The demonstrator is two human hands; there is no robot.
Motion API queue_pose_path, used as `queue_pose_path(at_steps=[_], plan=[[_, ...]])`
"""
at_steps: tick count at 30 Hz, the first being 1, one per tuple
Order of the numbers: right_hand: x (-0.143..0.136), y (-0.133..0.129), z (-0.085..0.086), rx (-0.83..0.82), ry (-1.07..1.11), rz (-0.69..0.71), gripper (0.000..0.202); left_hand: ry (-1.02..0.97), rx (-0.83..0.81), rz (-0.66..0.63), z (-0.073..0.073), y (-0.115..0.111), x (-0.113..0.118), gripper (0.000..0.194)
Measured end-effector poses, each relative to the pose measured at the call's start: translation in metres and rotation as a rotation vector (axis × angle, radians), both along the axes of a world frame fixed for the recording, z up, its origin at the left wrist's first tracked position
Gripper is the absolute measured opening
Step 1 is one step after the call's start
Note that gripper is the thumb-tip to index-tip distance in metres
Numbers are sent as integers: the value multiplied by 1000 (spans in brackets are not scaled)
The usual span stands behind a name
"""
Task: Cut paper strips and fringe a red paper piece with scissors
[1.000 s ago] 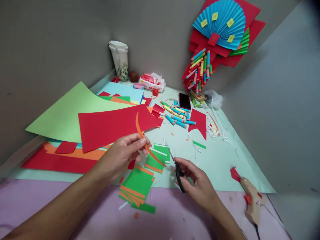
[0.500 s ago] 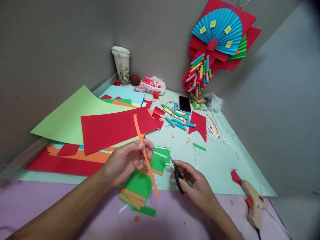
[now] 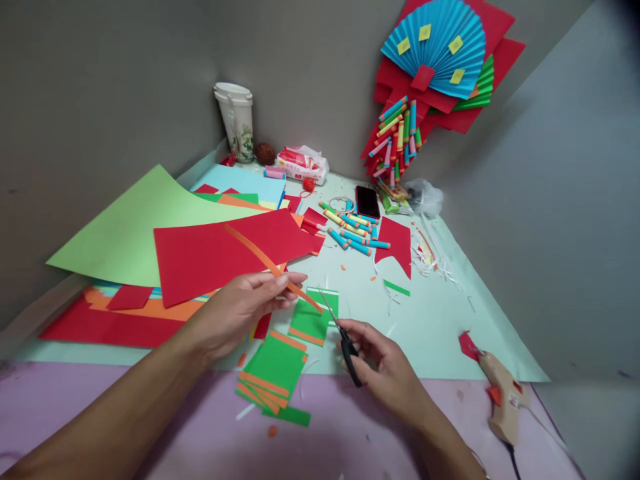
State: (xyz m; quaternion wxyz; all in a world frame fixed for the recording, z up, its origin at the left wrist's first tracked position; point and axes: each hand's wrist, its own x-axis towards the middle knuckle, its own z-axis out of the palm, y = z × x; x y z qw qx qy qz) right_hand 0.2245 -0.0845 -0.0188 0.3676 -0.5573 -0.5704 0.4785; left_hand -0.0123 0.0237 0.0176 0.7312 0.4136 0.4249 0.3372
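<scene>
Pinched between the thumb and fingers of my left hand (image 3: 255, 300) is a narrow orange paper strip (image 3: 253, 248). Its lower right end sticks out past my fingers toward the scissors. My right hand (image 3: 377, 353) grips the black handles of a pair of scissors (image 3: 350, 350), whose blades point up and left, close to the strip's end but apart from it. Below my hands lie green paper rectangles (image 3: 274, 360) with orange strips along their edges. Another green piece (image 3: 313, 317) with an orange edge lies just behind them.
A large red sheet (image 3: 220, 253) and a light green sheet (image 3: 115, 233) lie at left. Rolled paper tubes (image 3: 357, 237), a phone (image 3: 367, 202) and a red scrap (image 3: 395, 247) lie farther back. A glue gun (image 3: 503, 400) rests at right. A paper fan decoration (image 3: 435, 50) hangs behind.
My left hand has turned the orange strip from nearly upright to a slant, bringing its lower end up near the scissors. The scissors have shifted slightly left. The view has moved a little.
</scene>
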Motion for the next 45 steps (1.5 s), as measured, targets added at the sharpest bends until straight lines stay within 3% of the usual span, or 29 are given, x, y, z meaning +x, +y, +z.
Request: queue_pose_path(at_steps=[14, 23, 45], plan=[[5, -1, 8, 152, -147, 50, 61, -14, -60, 173, 5, 6, -2, 13], [-2, -1, 1, 165, -146, 107, 58, -83, -72, 174, 5, 6, -1, 13], [-5, -1, 5, 270, -236, 128, 54, -118, -55, 170, 8, 6, -3, 14]])
